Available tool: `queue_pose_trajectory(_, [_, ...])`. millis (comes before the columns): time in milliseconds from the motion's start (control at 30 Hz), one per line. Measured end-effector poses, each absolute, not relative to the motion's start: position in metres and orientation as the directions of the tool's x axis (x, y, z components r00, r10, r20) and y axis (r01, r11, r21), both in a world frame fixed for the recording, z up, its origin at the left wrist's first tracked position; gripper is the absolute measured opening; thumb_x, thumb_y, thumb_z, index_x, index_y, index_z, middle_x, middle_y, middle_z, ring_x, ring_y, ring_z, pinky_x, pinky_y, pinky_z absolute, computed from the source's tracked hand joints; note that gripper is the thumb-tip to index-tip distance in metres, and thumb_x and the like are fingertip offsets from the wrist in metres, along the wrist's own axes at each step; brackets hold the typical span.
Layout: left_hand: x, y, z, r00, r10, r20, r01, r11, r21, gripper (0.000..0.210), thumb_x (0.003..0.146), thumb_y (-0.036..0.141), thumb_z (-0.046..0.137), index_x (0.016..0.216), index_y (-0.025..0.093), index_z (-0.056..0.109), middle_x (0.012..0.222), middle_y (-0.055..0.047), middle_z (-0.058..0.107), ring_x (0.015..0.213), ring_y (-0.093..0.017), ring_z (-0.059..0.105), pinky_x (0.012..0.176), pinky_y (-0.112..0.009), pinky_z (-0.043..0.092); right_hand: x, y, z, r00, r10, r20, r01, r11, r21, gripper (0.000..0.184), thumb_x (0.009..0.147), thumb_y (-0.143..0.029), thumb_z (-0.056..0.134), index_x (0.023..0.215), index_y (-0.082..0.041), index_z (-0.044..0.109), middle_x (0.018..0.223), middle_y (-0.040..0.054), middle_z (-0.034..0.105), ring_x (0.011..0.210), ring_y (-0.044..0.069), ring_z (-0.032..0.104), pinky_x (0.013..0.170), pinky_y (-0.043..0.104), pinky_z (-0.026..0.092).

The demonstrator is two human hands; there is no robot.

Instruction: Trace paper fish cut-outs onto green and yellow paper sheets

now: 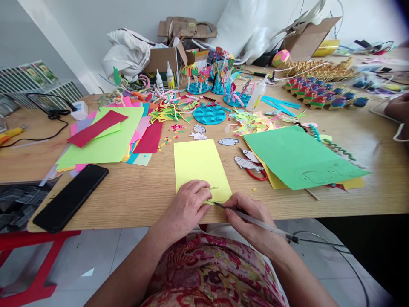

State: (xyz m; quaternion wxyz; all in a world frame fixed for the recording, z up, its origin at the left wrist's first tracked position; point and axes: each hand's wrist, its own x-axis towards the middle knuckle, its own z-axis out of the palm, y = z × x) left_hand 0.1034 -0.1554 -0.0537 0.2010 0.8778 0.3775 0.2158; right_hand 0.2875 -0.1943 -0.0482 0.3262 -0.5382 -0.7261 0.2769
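A sheet of yellow paper (pixel 198 164) lies at the front edge of the table before me, with pencil-like outlines drawn near its lower right corner. My left hand (pixel 191 202) presses on its lower part, fingers bent and close together. Between the fingers of my right hand (pixel 249 213) is a pen (pixel 262 222) with a clear barrel; its tip touches the paper beside my left thumb. Beyond the sheet lie paper fish cutouts (pixel 227 141), two of them stacked. To the right, more fish cutouts (pixel 247 164) rest over red-handled scissors (pixel 260 175).
Green paper (pixel 303 155) with faint drawings lies at right. A black phone (pixel 72 198) and stacked coloured papers (pixel 105 145) are at left. Farther back stand glue bottles (pixel 257 94), a blue scalloped disc (pixel 209 114) and paper-fish models (pixel 220 72). Another person's hand (pixel 398 108) shows at far right.
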Motion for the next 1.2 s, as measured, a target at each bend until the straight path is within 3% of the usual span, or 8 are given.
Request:
queue_pose_trajectory(500, [0.1026,-0.1564,-0.0534,0.62,0.753,0.221,0.575,-0.628,0.525,0.013,0.081,0.009,0.057,0.089,0.019,0.055,0.111,-0.004,0.055,0.107,-0.019,0.049,0.095,-0.037,0.041,0.2878,-0.1935,-0.0474,-0.213,0.961,0.174,0.614,0.27,-0.742,0.01,0.077,-0.018,0.047,0.068,-0.02,0.051,0.054,-0.0039,0.054,0.047,0.01,0.045,0.047,0.021,0.033])
queue_pose_trajectory(800, [0.1086,-0.1571,-0.0487,0.618,0.761,0.198,0.624,-0.628,0.466,0.008,0.081,0.012,0.057,0.083,0.018,0.053,0.107,-0.004,0.056,0.103,-0.02,0.05,0.089,-0.038,0.044,0.2931,-0.1932,-0.0448,-0.203,0.969,0.14,0.579,0.234,-0.781,0.009,0.078,-0.02,0.048,0.07,-0.02,0.052,0.052,-0.0051,0.052,0.044,0.009,0.043,0.043,0.021,0.031])
queue_pose_trajectory(1200, [0.1114,-0.1584,-0.0543,0.593,0.771,0.232,0.646,-0.628,0.434,0.012,0.079,0.01,0.06,0.083,0.019,0.052,0.11,-0.005,0.055,0.106,-0.021,0.05,0.091,-0.039,0.042,0.2906,-0.1916,-0.0474,-0.227,0.961,0.158,0.576,0.263,-0.774,0.008,0.078,-0.017,0.048,0.071,-0.02,0.052,0.057,-0.0042,0.057,0.049,0.01,0.048,0.047,0.021,0.034])
